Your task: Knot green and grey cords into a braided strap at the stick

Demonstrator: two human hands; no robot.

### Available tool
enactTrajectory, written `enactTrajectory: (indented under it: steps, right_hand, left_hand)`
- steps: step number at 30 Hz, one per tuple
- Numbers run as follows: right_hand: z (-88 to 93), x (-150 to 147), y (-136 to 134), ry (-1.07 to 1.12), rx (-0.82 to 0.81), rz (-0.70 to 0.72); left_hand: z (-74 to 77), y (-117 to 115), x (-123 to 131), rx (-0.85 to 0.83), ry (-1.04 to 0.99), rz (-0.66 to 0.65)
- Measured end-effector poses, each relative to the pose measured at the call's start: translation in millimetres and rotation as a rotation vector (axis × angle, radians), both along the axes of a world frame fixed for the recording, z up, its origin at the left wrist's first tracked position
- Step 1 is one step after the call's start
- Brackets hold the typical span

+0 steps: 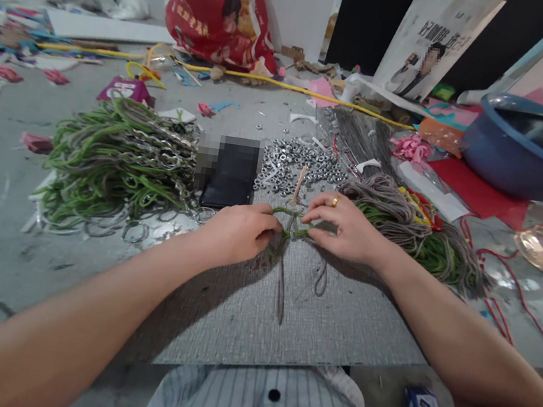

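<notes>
My left hand (242,232) is closed, its thumb and forefinger pinching a green cord close to a small knot. Opposite it, my right hand (346,229), with a gold ring on one finger, has thumb and fingertips on the other side of the green cord (301,233). A grey cord (280,292) hangs from the knot towards me, and a grey loop (321,279) lies below my right hand. Just beyond the knot a thin wooden stick (300,184) stands up from the work surface. The exact crossing of the cords is too small to make out.
Left lies a heap of green and grey cords with metal chains (120,162), beside a black phone (231,172). Many metal nuts (302,161) are scattered behind my hands. Cord bundles (419,231) lie right, near a blue basin (526,148). A red bag (220,11) stands behind.
</notes>
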State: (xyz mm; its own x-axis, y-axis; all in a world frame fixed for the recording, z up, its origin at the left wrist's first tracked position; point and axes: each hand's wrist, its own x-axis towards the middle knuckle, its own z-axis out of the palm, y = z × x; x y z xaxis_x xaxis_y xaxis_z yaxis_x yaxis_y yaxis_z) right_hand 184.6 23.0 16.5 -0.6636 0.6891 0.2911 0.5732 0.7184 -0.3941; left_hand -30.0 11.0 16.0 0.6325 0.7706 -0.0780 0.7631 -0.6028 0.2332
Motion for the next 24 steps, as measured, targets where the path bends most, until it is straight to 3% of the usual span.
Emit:
enactTrajectory:
  steps: [6,10,20,24]
  right_hand:
    - [-13.6,-12,-5,-0.132,0.032,0.005]
    - [-18.4,-13,-4,-0.106,0.003,-0.007]
    - [-16.3,-10,-2,-0.066,-0.055,0.025]
    - [-8.1,-4,2,-0.046,-0.121,-0.043]
  left_hand:
    - [0.1,-4,2,0.024,-0.055,-0.01]
    - [-0.1,-5,2,0.046,-0.015,-0.001]
    - [9.9,-4,-3,0.038,0.092,0.037]
    - [13.0,-4,-5,0.05,0.091,0.056]
